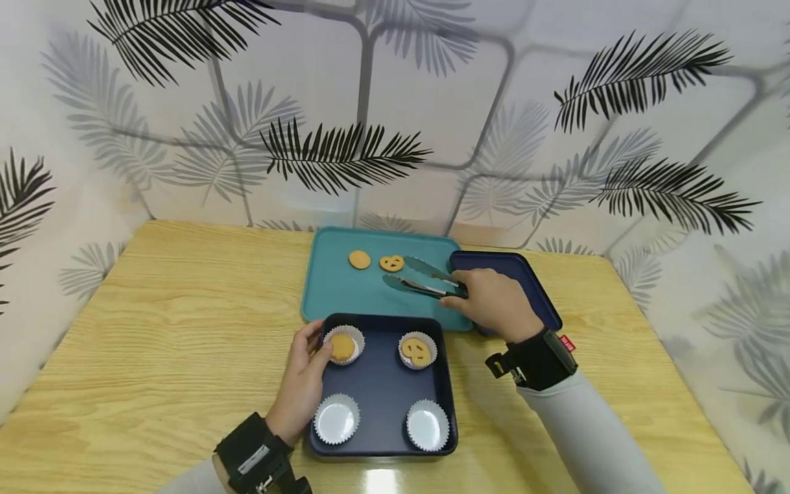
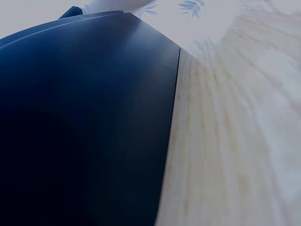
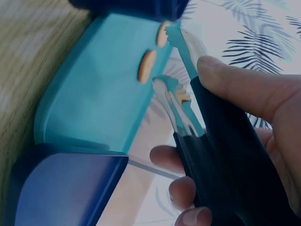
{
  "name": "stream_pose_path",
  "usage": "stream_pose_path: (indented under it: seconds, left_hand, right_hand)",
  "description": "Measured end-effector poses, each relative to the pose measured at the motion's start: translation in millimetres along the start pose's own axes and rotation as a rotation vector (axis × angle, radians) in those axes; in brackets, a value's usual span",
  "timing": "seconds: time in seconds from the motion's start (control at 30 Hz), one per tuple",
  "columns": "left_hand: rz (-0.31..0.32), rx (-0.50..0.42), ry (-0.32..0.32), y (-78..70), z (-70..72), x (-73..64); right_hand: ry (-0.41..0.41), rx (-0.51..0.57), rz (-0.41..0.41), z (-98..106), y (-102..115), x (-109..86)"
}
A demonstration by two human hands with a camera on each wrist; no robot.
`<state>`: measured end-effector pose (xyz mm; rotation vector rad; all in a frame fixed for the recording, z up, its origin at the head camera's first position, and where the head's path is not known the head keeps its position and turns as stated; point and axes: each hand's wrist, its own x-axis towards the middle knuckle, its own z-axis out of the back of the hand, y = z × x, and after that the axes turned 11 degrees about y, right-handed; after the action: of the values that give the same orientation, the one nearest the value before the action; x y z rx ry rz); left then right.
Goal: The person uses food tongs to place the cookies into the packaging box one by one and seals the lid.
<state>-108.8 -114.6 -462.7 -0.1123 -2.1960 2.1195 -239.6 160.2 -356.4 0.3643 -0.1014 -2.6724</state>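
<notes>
My left hand (image 1: 302,381) grips the upper left corner of a square dark blue baking pan (image 1: 378,405), its thumb over the rim. In the pan stand several white paper cups; the upper left cup (image 1: 360,337) holds a round cookie (image 1: 342,347), the upper right one a pretzel-shaped cookie (image 1: 415,352). My right hand (image 1: 496,302) holds black-handled tongs (image 1: 426,288) with teal tips, spread apart. The tips are over a teal tray (image 1: 345,295), close to a pretzel-shaped cookie (image 1: 391,263). A round cookie (image 1: 360,259) lies left of it. The left wrist view shows mostly the pan's outer wall (image 2: 94,117).
A smaller dark blue tray (image 1: 537,302) lies at the right, overlapping the teal tray's edge and partly under my right hand. The lower paper cups (image 1: 337,418) hold no cookies. Wood-grain tabletop (image 1: 185,329) extends to the left; a leaf-patterned backdrop (image 1: 420,103) stands behind.
</notes>
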Motion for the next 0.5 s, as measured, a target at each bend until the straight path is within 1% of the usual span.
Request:
stream_pose_path:
  seconds: [0.23,0.4,0.5]
  left_hand:
    - [-0.009,-0.003,-0.003,1.0,-0.9,0.1]
    - [-0.014,-0.001,-0.007,2.6,-0.4,1.8]
    - [-0.005,-0.004,-0.009,4.2,-0.8,1.1]
  right_hand:
    - [0.011,0.027,-0.082,-10.7,0.4,13.1]
    - [0.023,0.066,-0.122,-12.2,1.9,21.8]
    - [0.029,0.089,-0.136,-14.6,2.9,26.0]
